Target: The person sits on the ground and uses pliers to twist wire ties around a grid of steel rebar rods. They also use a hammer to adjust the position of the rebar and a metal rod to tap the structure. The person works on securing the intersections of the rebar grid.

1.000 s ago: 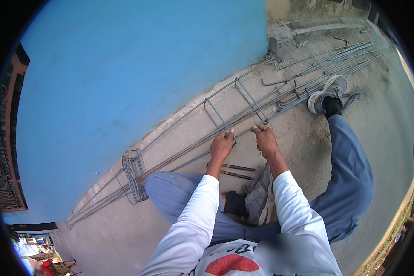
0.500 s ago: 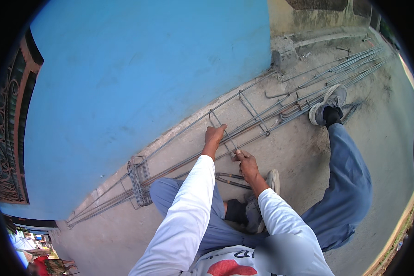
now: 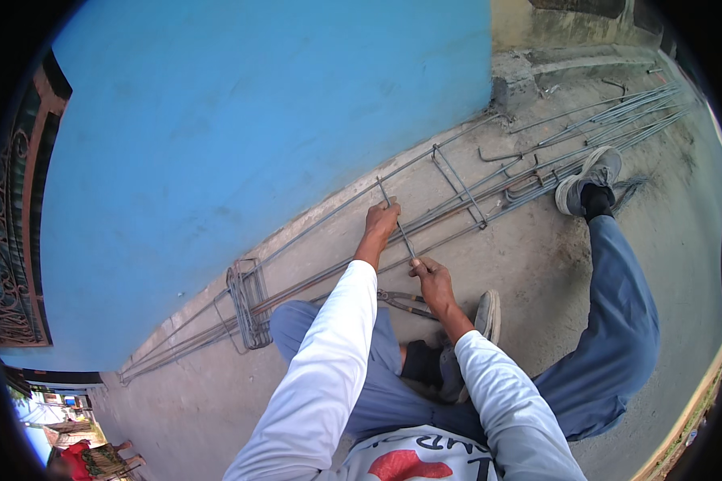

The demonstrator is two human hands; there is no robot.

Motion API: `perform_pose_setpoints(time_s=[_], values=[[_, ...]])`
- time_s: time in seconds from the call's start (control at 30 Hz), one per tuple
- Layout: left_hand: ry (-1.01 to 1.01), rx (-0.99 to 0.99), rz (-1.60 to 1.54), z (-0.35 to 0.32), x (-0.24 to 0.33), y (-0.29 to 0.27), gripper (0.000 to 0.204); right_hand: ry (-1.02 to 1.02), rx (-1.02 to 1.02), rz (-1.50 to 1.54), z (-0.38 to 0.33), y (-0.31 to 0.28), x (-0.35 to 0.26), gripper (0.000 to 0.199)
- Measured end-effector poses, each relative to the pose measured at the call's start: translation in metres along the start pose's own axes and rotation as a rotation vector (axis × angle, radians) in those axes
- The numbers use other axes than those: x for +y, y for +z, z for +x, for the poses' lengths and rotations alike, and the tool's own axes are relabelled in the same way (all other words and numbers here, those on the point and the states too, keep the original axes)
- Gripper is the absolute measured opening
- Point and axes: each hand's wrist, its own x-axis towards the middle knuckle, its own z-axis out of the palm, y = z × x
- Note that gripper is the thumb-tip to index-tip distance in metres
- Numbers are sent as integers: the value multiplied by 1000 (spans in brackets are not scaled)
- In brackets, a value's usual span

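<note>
Cannot see the stretch of stirrup under the left hand or its bottom corner behind the right hand, nor make out the exact grip at either spot. Cannot follow the pliers to both handle ends or see the near shoe whole behind the right forearm. Cannot get all of grille, wall or shirt, cut off by dark rim, top edge and bottom edge in turn, nor make much of the tiny, blurred person at lower left.
</note>
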Motion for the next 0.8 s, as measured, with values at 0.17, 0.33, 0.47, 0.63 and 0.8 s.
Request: perform_pose_setpoints(time_s=[0.17, 0.33, 0.47, 0.63, 0.8], values=[[-84, -2, -138, -3, -8, -2, 43, -27, 39, -155, -2, -5, -6, 32], [-24, -44, -190, 3, -19, -8, 44, -61, 44, -275, -2, 4, 3, 32], [55, 17, -57, 2, -18, -9, 44, -62, 87, -284, -7, 12, 3, 31], [-19, -38, -71, -2, -11, -5, 45, -14, 124, -242, -9, 12, -6, 31], [74, 6, -73, 1, -16, -2, 40, -6, 81, -274, -6, 7, -14, 31]])
